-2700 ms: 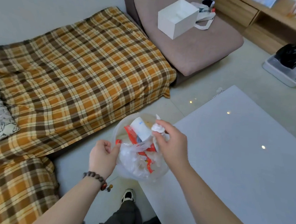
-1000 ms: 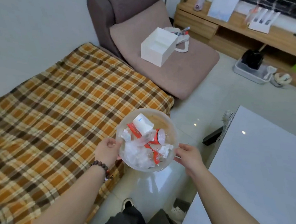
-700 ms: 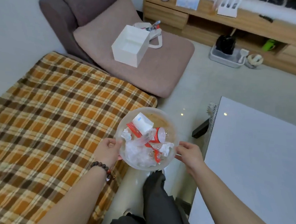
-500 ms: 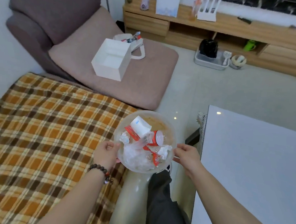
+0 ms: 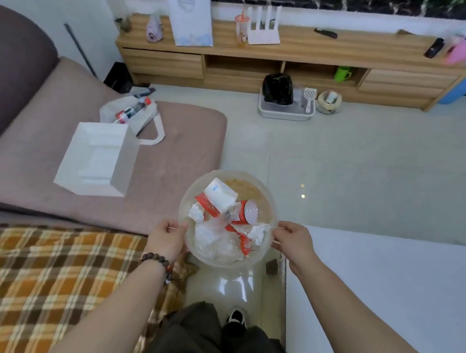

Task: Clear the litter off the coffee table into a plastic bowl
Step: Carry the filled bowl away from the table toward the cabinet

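Note:
A clear plastic bowl [image 5: 256, 185] is held in the air over the floor, between the sofa and the white coffee table [image 5: 383, 291]. It holds litter [image 5: 223, 219]: crumpled tissues, clear plastic wrap, red wrappers, a white packet and a red-and-white cup lying on its side. My left hand [image 5: 167, 238] grips the bowl's left rim and my right hand [image 5: 293, 240] grips its right rim. The part of the table top in view shows no litter.
A plaid blanket [image 5: 40, 278] covers the sofa at lower left. A mauve chaise [image 5: 172, 158] carries a white box [image 5: 98, 158] and a tote bag [image 5: 132, 114]. A wooden TV cabinet [image 5: 289, 59] and a grey tray [image 5: 286, 112] stand ahead. My legs are below.
My right hand dropped a tissue into the bowl and took hold of the rim. The view has swung from the sofa toward the TV cabinet, the bowl carried along in both hands.

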The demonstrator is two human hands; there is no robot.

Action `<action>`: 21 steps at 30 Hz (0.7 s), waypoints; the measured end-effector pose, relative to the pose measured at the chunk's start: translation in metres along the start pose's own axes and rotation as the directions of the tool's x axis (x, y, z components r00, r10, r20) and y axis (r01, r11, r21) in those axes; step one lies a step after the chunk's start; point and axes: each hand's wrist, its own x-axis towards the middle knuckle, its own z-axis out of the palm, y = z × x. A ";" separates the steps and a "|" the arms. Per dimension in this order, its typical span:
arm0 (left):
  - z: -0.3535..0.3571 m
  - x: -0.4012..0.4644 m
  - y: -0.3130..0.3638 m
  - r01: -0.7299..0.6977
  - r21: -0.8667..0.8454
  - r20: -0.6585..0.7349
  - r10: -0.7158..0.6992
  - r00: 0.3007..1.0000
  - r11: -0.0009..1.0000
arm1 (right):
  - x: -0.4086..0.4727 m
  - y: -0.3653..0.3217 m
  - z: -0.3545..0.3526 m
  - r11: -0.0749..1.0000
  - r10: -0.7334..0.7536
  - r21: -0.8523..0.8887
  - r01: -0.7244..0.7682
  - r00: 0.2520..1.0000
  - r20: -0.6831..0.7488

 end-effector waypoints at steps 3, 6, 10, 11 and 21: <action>0.030 0.036 0.044 -0.007 0.033 0.044 0.006 0.999 0.999 | 0.038 -0.026 -0.006 0.999 0.010 0.043 -0.009 1.000 -0.028; 0.060 0.073 0.084 -0.048 0.107 0.084 0.039 0.996 0.993 | 0.078 -0.048 -0.010 0.995 0.035 0.092 -0.028 0.996 -0.078; 0.107 0.130 0.136 -0.099 0.158 0.155 0.074 0.985 0.982 | 0.137 -0.065 -0.012 0.982 0.101 0.173 -0.072 0.981 -0.163; 0.120 0.146 0.148 -0.106 0.185 0.183 0.071 0.980 0.977 | 0.153 -0.067 -0.012 0.975 0.127 0.202 -0.088 0.974 -0.187; 0.270 0.248 0.255 -0.331 0.498 0.518 0.031 0.855 0.802 | 0.232 -0.091 -0.036 0.859 0.430 0.476 -0.190 0.771 -0.469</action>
